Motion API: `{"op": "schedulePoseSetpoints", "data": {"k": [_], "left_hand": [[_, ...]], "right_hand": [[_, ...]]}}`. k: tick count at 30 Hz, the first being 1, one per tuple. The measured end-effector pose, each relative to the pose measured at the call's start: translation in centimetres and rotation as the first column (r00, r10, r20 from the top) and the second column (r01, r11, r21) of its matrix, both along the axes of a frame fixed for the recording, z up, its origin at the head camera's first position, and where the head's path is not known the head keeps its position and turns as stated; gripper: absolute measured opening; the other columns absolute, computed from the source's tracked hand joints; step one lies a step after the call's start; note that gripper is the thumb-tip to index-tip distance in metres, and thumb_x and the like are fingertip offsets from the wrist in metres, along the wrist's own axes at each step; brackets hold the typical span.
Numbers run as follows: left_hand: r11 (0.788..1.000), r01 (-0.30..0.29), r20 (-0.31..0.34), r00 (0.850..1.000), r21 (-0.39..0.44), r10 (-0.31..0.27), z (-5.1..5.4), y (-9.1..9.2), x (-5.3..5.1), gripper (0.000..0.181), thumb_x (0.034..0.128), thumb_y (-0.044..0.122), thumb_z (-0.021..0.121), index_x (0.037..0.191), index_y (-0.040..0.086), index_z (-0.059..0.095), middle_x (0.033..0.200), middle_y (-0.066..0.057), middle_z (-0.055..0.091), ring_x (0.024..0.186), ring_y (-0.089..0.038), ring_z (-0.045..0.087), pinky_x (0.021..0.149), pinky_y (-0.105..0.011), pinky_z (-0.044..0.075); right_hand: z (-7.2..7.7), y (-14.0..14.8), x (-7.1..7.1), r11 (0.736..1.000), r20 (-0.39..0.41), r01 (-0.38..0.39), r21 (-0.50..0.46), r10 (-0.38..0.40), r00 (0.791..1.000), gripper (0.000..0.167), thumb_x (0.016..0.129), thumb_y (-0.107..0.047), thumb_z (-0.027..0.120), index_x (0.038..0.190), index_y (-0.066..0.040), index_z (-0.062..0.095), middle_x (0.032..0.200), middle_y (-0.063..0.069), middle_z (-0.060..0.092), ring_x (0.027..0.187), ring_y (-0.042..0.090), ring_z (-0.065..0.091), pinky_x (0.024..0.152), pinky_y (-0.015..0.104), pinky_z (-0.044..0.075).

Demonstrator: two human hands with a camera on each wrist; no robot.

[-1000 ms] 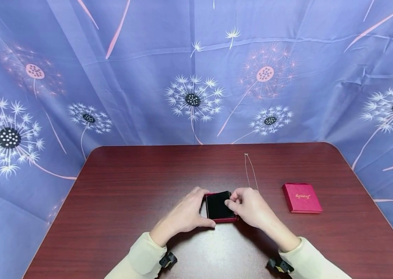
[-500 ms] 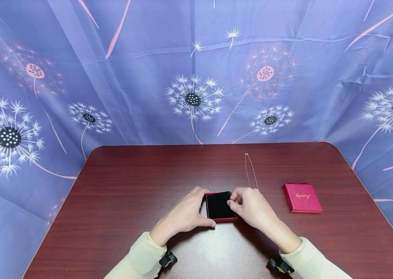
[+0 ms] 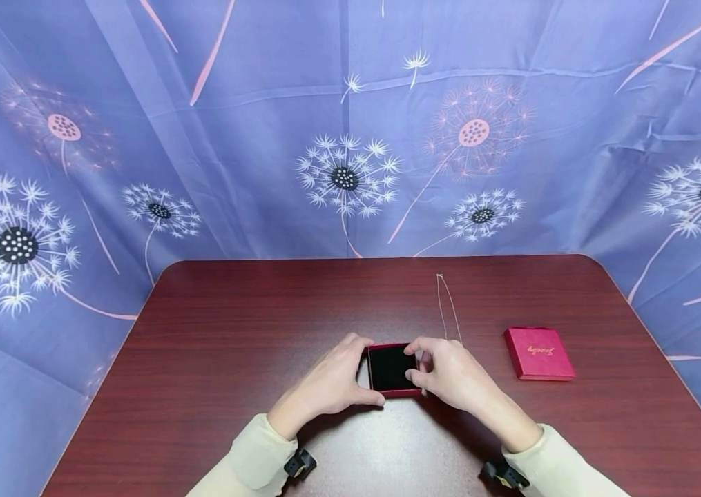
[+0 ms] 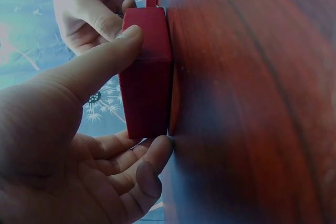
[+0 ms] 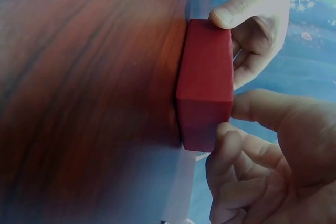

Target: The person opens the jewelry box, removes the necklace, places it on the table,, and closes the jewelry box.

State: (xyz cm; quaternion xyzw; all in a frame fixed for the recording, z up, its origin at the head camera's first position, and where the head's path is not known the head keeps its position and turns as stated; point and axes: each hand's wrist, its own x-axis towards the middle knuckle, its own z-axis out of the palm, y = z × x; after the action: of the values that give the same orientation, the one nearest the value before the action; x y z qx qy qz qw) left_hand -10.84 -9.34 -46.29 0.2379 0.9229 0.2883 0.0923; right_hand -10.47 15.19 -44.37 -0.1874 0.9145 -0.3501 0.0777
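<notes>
An uncovered red jewelry box base [image 3: 402, 394] rests on the table, with a black pad [image 3: 387, 368] lying level inside it. My left hand [image 3: 333, 381] grips the base from the left, thumb on the near wall and fingers at the far side, as the left wrist view also shows. At the right edge is my right hand [image 3: 448, 369], thumb and index finger spread apart and touching the pad's rim. In the right wrist view its other fingers bend loosely beside the red wall [image 5: 203, 121]. A thin chain necklace [image 3: 452, 304] lies beyond the right hand, which hides its near end.
The red box lid [image 3: 539, 352], with gold lettering, sits on the table [image 3: 232, 310] to the right. A blue dandelion-print cloth [image 3: 251, 172] hangs behind the table's far edge.
My right thumb and index finger have gone from a closed pinch at the pad's right edge to spread apart. The pad's raised far right corner now lies level. The left hand holds still.
</notes>
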Motion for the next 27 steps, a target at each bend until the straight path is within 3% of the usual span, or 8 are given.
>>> {"op": "schedulePoseSetpoints", "data": {"k": [13, 27], "left_hand": [[1.0, 0.004, 0.007, 1.0, -0.008, -0.004, 0.04, 0.03, -0.04, 0.09, 0.0759, 0.046, 0.096, 0.145, 0.005, 0.056, 0.131, -0.004, 0.06, 0.113, -0.017, 0.06, 0.104, -0.039, 0.052], [1.0, 0.004, 0.011, 1.0, -0.012, -0.004, 0.11, 0.01, -0.08, 0.091, 0.0759, 0.046, 0.096, 0.147, 0.005, 0.055, 0.133, -0.005, 0.06, 0.115, -0.018, 0.06, 0.105, -0.04, 0.051]], "right_hand": [[0.24, 0.18, -0.07, 0.998, 0.02, -0.061, 0.009, 0.061, 0.998, 0.04, 0.087, -0.01, 0.085, 0.123, -0.003, 0.071, 0.064, -0.015, 0.059, 0.051, 0.003, 0.056, 0.052, 0.026, 0.047], [0.07, -0.11, -0.63, 0.995, 0.036, -0.051, 0.081, 0.048, 0.998, 0.038, 0.083, -0.011, 0.085, 0.118, -0.006, 0.071, 0.065, -0.013, 0.06, 0.053, 0.005, 0.055, 0.055, 0.027, 0.048]]}}
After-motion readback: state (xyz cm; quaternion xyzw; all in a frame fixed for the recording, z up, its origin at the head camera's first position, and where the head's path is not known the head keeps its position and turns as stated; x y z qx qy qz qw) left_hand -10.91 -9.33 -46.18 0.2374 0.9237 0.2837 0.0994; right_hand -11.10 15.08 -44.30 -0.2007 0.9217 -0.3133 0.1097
